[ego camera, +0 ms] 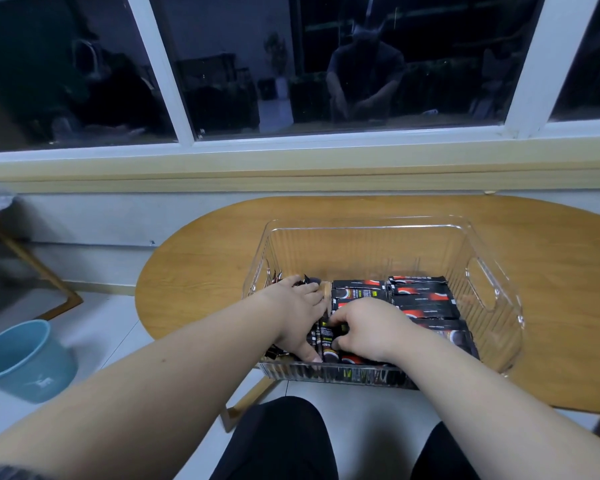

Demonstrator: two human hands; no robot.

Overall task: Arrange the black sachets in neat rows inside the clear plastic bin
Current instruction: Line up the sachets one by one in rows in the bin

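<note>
**Both hands down in the bin, sorting sachets**

The clear bin (483,289) sits on a wooden table (201,271), its near wall at the table's front edge. The black sachets (425,301) lie on the bin's floor. In the right part they lie flat in overlapping rows that run from the far side toward the near wall. In the left part they are looser, and some stand on edge.

Both forearms reach in over the near wall. The left hand (297,315) lies palm down over the loose pile in the bin's left part. Its fingers stretch toward the far wall and its thumb points back at the near wall. It presses on the pile and does not clasp it. The right hand (369,330) is just beside it, near the bin's middle, knuckles up and fingers curled under. Thumb and fingers pinch a few sachets that stand on edge between the two hands.

A blue bucket (25,358) stands on the floor well to the left of the bin. A dark window (243,74) is beyond the bin's far wall.
</note>
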